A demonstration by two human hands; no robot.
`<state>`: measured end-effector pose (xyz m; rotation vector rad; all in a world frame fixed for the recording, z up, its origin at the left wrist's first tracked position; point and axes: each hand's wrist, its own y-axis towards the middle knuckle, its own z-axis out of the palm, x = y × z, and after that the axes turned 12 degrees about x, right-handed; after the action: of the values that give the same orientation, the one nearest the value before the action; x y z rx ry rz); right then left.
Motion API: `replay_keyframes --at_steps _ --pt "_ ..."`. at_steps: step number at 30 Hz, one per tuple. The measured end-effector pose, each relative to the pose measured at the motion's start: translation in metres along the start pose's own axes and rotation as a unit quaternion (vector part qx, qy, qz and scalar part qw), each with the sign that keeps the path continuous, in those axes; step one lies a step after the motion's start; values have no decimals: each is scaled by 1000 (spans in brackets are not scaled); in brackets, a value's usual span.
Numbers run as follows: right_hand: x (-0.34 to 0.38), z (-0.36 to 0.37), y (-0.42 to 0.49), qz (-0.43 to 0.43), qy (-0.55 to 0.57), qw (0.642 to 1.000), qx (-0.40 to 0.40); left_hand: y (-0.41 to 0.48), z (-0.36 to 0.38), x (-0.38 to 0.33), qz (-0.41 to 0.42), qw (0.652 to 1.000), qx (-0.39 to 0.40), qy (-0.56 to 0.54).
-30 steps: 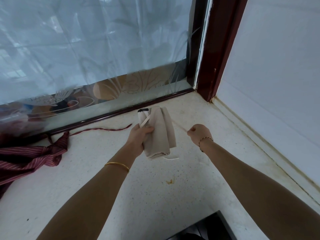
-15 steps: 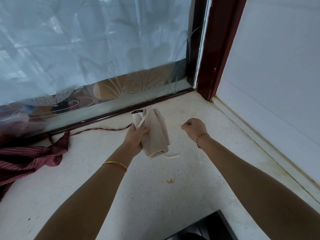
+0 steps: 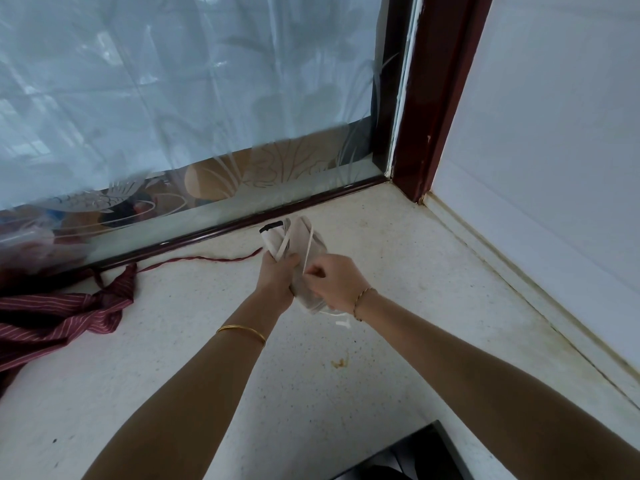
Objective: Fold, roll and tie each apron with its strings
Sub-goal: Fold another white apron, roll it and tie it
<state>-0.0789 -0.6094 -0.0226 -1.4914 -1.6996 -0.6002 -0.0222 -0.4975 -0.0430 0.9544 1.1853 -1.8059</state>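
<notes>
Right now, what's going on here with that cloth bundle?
A person is tying up a rolled beige apron. The left hand grips the roll while the right hand pinches its pale string, which runs across the roll. A maroon striped apron lies crumpled on the counter to the left, not yet folded.

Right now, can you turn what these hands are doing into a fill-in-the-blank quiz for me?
1. The left hand grips the rolled apron while the right hand pinches its ____.
2. The striped apron lies to the person's ____.
3. The solid gold bangle circles the ____ wrist.
Missing words: string; left; left.
</notes>
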Motion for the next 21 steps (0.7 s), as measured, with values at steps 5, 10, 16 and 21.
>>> replay_keyframes --at_steps 5,10,16,21 --pt "0 13 -3 15 32 998 52 -5 4 -5 -11 999 18 -37" --pt "6 10 -5 4 -19 994 108 -4 1 -7 -44 998 5 -41" --pt "5 8 -7 -21 -238 963 125 -6 5 -10 -52 997 17 -48" --pt "1 16 -3 -34 -417 906 73 -7 2 -13 -43 992 106 -52"
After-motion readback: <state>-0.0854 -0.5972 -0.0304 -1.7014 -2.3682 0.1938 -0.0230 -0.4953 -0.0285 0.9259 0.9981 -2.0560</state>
